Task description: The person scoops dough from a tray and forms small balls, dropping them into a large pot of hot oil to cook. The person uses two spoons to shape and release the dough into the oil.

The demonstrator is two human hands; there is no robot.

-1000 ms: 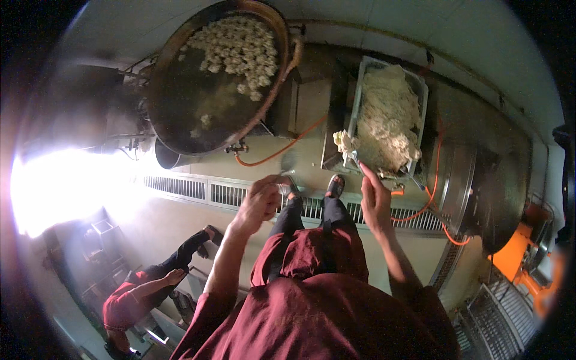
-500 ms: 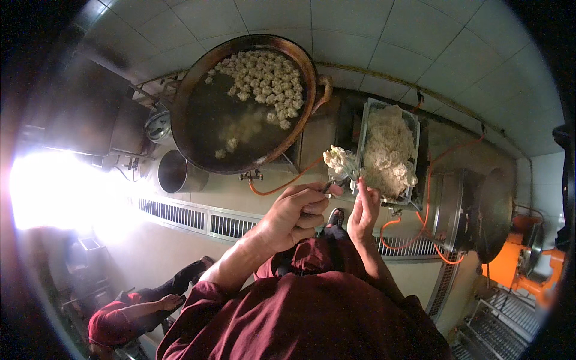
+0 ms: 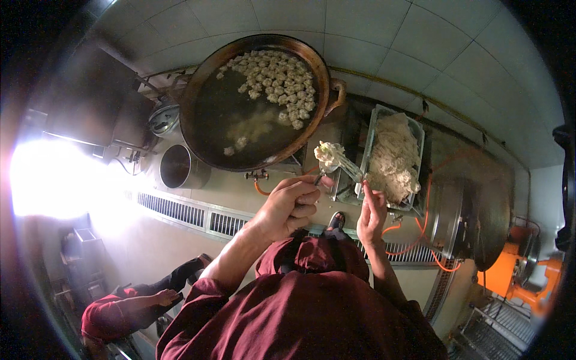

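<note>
"Which step is this?"
"Handling a scooped lump [image 3: 329,154], I judge; my left grip [image 3: 291,207] pinches a slim dark tool [image 3: 318,179], my right grip [image 3: 372,211] a pale utensil [image 3: 350,167] (kind unclear); the lump sits at its far end, between pan [image 3: 324,84] and tub [image 3: 368,149]."
"And the next move?"
"Calls for a steady, level hold, I think."
</note>
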